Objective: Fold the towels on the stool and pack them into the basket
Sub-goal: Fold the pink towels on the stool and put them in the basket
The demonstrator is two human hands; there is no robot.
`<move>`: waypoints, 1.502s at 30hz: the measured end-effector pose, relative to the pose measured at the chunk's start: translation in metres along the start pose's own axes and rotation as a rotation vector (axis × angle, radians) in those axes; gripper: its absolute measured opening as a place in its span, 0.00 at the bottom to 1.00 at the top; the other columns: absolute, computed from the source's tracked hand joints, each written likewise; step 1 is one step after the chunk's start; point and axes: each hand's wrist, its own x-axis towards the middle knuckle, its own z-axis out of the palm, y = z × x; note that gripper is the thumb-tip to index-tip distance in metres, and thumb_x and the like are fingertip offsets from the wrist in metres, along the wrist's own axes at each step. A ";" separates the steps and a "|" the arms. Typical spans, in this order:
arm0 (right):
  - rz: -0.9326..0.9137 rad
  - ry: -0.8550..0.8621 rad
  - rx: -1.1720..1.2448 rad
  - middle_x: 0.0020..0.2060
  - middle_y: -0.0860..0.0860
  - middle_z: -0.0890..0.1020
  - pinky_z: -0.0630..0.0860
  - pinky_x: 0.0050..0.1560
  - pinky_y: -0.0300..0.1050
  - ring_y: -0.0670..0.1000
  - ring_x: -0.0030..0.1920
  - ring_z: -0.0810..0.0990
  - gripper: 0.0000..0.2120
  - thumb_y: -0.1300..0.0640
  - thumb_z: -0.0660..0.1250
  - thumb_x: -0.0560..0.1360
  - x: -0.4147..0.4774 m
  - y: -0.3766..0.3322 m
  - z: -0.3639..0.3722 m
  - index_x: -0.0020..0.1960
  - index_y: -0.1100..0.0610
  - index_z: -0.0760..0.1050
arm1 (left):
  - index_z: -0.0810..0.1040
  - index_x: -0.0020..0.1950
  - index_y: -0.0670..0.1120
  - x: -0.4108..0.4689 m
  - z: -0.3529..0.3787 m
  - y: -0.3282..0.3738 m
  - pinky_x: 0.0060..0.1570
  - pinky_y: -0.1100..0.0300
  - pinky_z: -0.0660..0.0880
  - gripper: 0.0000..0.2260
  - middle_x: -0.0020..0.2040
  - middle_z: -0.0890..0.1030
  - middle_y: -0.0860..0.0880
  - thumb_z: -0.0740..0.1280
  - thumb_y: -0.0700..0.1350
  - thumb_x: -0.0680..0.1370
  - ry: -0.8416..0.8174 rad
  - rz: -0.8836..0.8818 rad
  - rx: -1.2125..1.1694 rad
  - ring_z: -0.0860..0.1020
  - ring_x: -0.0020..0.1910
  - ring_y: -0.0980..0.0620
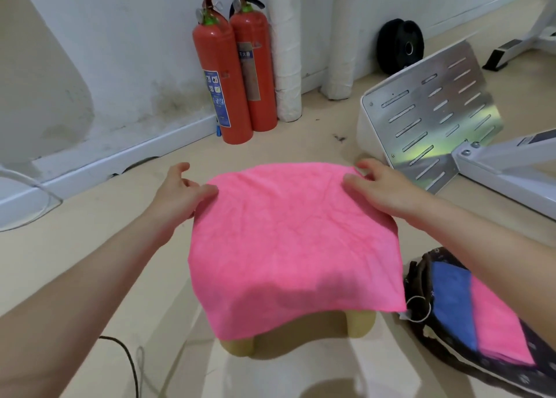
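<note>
A pink towel [288,241] lies spread flat over the stool [361,322], whose pale legs show below the cloth's near edge. My left hand [180,190] pinches the towel's far left corner. My right hand [379,187] grips its far right corner. At the lower right stands a dark patterned basket [421,280]. Inside it lie a folded blue towel [451,301] and a folded pink towel [499,328], partly hidden by my right forearm.
Two red fire extinguishers [231,75] stand against the white wall behind the stool. A slotted metal plate [430,111] on a white frame sits on the floor at the right. A black cable [126,358] runs along the floor at the lower left.
</note>
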 end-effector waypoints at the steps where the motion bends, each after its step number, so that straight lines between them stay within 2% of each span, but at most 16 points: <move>1: 0.024 0.004 0.025 0.66 0.52 0.73 0.72 0.58 0.45 0.54 0.62 0.74 0.28 0.40 0.61 0.76 -0.006 0.002 -0.003 0.70 0.53 0.66 | 0.63 0.71 0.49 -0.012 -0.003 -0.002 0.46 0.52 0.76 0.31 0.46 0.76 0.48 0.73 0.45 0.72 -0.006 -0.001 0.040 0.76 0.42 0.52; 4: 0.115 -0.016 0.215 0.51 0.51 0.79 0.75 0.38 0.42 0.50 0.44 0.79 0.24 0.39 0.66 0.72 -0.022 0.011 -0.009 0.60 0.55 0.72 | 0.69 0.63 0.50 -0.050 -0.007 -0.010 0.46 0.49 0.77 0.22 0.41 0.74 0.48 0.72 0.48 0.73 -0.033 0.020 0.148 0.76 0.37 0.49; 6: 0.174 -0.055 0.357 0.41 0.51 0.78 0.75 0.34 0.41 0.48 0.37 0.76 0.21 0.42 0.69 0.72 -0.035 0.016 -0.009 0.53 0.57 0.73 | 0.69 0.60 0.50 -0.071 -0.009 -0.016 0.41 0.51 0.77 0.18 0.42 0.74 0.47 0.71 0.50 0.74 -0.041 0.032 0.155 0.76 0.36 0.48; 9: 0.227 -0.146 0.428 0.38 0.52 0.78 0.77 0.36 0.44 0.50 0.36 0.76 0.19 0.44 0.72 0.70 -0.054 0.024 -0.007 0.47 0.57 0.71 | 0.70 0.59 0.48 -0.091 -0.013 -0.023 0.35 0.55 0.79 0.19 0.45 0.77 0.41 0.72 0.51 0.73 -0.042 0.005 0.084 0.78 0.36 0.48; 14: 0.255 -0.271 0.543 0.42 0.53 0.81 0.78 0.35 0.44 0.50 0.39 0.80 0.20 0.51 0.76 0.67 -0.075 0.034 -0.007 0.52 0.59 0.73 | 0.75 0.48 0.40 -0.115 -0.017 -0.033 0.40 0.50 0.81 0.17 0.33 0.79 0.45 0.75 0.50 0.71 -0.065 -0.072 -0.002 0.77 0.29 0.51; 18: 0.244 -0.351 0.599 0.39 0.52 0.82 0.78 0.35 0.42 0.48 0.37 0.80 0.20 0.53 0.77 0.60 -0.087 0.041 -0.011 0.48 0.60 0.79 | 0.78 0.43 0.40 -0.130 -0.019 -0.041 0.40 0.56 0.81 0.19 0.35 0.83 0.47 0.75 0.56 0.67 -0.181 -0.114 -0.016 0.80 0.32 0.54; 21: 0.259 -0.476 0.559 0.40 0.54 0.81 0.73 0.39 0.42 0.50 0.40 0.77 0.25 0.48 0.82 0.54 -0.095 0.050 -0.011 0.46 0.58 0.80 | 0.80 0.50 0.42 -0.136 -0.022 -0.046 0.44 0.57 0.79 0.26 0.44 0.86 0.46 0.78 0.59 0.62 -0.350 -0.167 -0.090 0.84 0.42 0.50; 24: 0.286 -0.593 0.615 0.38 0.53 0.82 0.78 0.38 0.42 0.49 0.35 0.80 0.11 0.56 0.75 0.67 -0.099 0.057 -0.009 0.47 0.57 0.79 | 0.80 0.57 0.46 -0.141 -0.024 -0.052 0.45 0.55 0.80 0.35 0.50 0.85 0.44 0.81 0.57 0.54 -0.460 -0.227 -0.128 0.84 0.46 0.46; 26: 0.313 -0.636 0.664 0.40 0.54 0.81 0.81 0.38 0.44 0.50 0.35 0.81 0.05 0.62 0.69 0.73 -0.102 0.059 -0.009 0.49 0.56 0.79 | 0.78 0.59 0.47 -0.145 -0.023 -0.055 0.41 0.55 0.79 0.37 0.50 0.85 0.44 0.82 0.58 0.54 -0.469 -0.253 -0.167 0.83 0.44 0.46; 28: 0.324 -0.658 0.660 0.40 0.54 0.80 0.81 0.37 0.44 0.51 0.35 0.80 0.06 0.64 0.68 0.74 -0.103 0.061 -0.010 0.48 0.55 0.78 | 0.76 0.61 0.46 -0.149 -0.021 -0.054 0.37 0.56 0.78 0.32 0.48 0.85 0.44 0.80 0.56 0.61 -0.450 -0.260 -0.202 0.82 0.39 0.47; 31: 0.335 -0.674 0.640 0.40 0.55 0.80 0.80 0.34 0.43 0.52 0.34 0.81 0.09 0.64 0.71 0.69 -0.106 0.059 -0.015 0.47 0.56 0.78 | 0.72 0.60 0.44 -0.156 -0.016 -0.051 0.31 0.57 0.74 0.25 0.38 0.83 0.45 0.75 0.49 0.68 -0.352 -0.235 -0.225 0.76 0.30 0.50; 33: 0.332 -0.698 0.611 0.41 0.57 0.82 0.81 0.35 0.44 0.52 0.34 0.82 0.14 0.64 0.74 0.66 -0.108 0.056 -0.021 0.50 0.57 0.79 | 0.70 0.61 0.46 -0.161 -0.014 -0.045 0.29 0.58 0.73 0.26 0.37 0.84 0.46 0.77 0.49 0.67 -0.293 -0.183 -0.250 0.77 0.28 0.50; 36: 0.346 -0.704 0.544 0.40 0.57 0.82 0.81 0.34 0.43 0.51 0.33 0.81 0.17 0.69 0.71 0.68 -0.107 0.050 -0.031 0.56 0.60 0.76 | 0.66 0.65 0.52 -0.164 -0.013 -0.036 0.35 0.55 0.78 0.32 0.44 0.85 0.42 0.79 0.43 0.66 -0.256 -0.124 -0.320 0.84 0.38 0.45; 39: 0.350 -0.707 0.496 0.38 0.56 0.80 0.79 0.30 0.40 0.48 0.30 0.79 0.18 0.72 0.69 0.69 -0.105 0.045 -0.038 0.57 0.59 0.74 | 0.63 0.69 0.60 -0.168 -0.011 -0.031 0.42 0.49 0.80 0.38 0.48 0.82 0.36 0.75 0.33 0.68 -0.262 -0.093 -0.288 0.83 0.43 0.41; 43: 0.359 -0.761 0.383 0.37 0.55 0.79 0.77 0.30 0.38 0.47 0.31 0.78 0.15 0.73 0.69 0.70 -0.106 0.050 -0.038 0.53 0.59 0.74 | 0.61 0.68 0.72 -0.175 -0.011 -0.040 0.45 0.47 0.80 0.46 0.62 0.74 0.43 0.73 0.29 0.68 -0.451 -0.100 -0.244 0.82 0.51 0.40; 45: 0.383 -0.773 0.300 0.34 0.54 0.79 0.77 0.30 0.37 0.46 0.29 0.77 0.12 0.72 0.69 0.70 -0.109 0.056 -0.033 0.48 0.59 0.75 | 0.60 0.67 0.74 -0.178 -0.014 -0.046 0.46 0.49 0.80 0.46 0.64 0.72 0.46 0.73 0.29 0.68 -0.546 -0.088 -0.171 0.80 0.54 0.42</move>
